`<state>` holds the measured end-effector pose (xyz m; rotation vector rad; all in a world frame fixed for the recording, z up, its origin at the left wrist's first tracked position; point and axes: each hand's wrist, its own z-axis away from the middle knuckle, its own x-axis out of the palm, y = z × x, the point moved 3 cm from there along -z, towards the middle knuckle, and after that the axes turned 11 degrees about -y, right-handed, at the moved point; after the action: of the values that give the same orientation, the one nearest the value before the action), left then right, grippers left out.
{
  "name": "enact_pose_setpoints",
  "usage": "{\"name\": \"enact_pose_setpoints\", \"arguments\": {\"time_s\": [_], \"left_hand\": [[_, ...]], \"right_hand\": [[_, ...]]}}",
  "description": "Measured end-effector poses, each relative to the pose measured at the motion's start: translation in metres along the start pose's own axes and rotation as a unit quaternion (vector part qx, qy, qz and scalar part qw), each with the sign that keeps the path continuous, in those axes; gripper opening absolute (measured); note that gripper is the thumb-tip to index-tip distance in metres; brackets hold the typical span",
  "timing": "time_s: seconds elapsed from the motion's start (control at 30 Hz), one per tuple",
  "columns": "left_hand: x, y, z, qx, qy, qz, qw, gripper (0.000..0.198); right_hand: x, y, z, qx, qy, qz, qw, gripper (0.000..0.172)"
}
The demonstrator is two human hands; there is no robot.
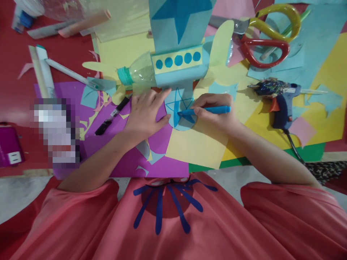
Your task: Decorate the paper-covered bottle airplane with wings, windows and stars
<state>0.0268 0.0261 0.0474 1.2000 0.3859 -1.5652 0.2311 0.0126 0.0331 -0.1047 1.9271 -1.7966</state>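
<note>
A plastic bottle with a green cap lies on its side, dressed in light blue paper as an airplane. Five-pointed stars mark its wings; the far star is solid blue, the near wing's star is outlined and partly coloured. My right hand grips a blue marker, its tip on the near star. My left hand lies with fingers spread beside that wing, fingertips at its left edge. A strip with a row of blue dots runs along the bottle's side.
Scissors lie at the upper right, above a blue glue gun with its cord. A black marker is left of my left hand. Coloured paper sheets and scraps cover the table; a purple box stands far left.
</note>
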Motion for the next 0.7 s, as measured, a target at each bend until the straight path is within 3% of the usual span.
{"name": "enact_pose_setpoints", "arguments": {"time_s": [0.23,0.43,0.7], "left_hand": [[0.0,0.0004,0.0003,0.0,0.006,-0.004,1.0,0.058],[0.0008,0.0001,0.0001,-0.001,0.003,-0.006,1.0,0.058],[0.0014,-0.0004,0.0002,0.01,0.01,-0.006,1.0,0.057]], "right_hand": [[0.0,0.0026,-0.0005,0.016,0.009,-0.013,1.0,0.026],[-0.0005,0.0039,-0.0003,0.0,0.006,-0.006,1.0,0.017],[-0.0054,0.0069,-0.0024,-0.009,0.081,-0.022,0.996,0.013]]}}
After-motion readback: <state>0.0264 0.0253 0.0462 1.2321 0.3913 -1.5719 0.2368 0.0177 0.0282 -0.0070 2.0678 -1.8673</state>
